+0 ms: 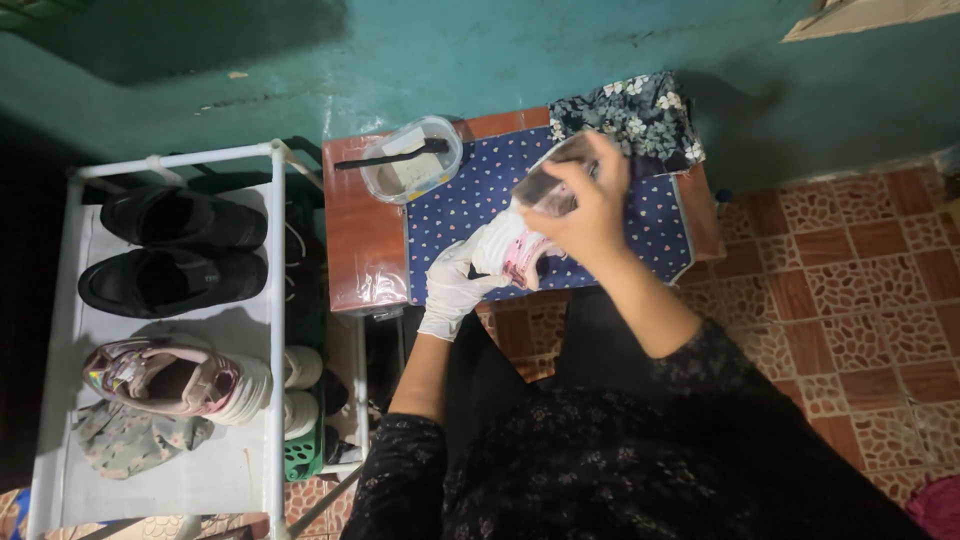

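Teal painted wall runs along the top, well beyond both hands, with patterned reddish floor tiles off to the right of the right hand. Way out to the left of the left hand there's a white tube-frame shoe rack with a fabric shelf, carrying two black shoes, a pink-and-white sneaker and a camo cloth item.

Right under the hands is a small brown table, shiny on top, mostly covered by a navy cloth dotted with tiny hearts. A floral fabric bundle sits just past the right hand.

The white and pink sneaker is held between the two hands, above the cloth. Left hand, in a white glove, is closed around the shoe's lower side. Right hand, bare, is clamped on what looks like a brush pressed against the shoe's upper end; it's blurry so can't swear to it.

Up and left of the hands: a clear round plastic tub with whitish stuff in it and a black-handled tool lying across the rim.
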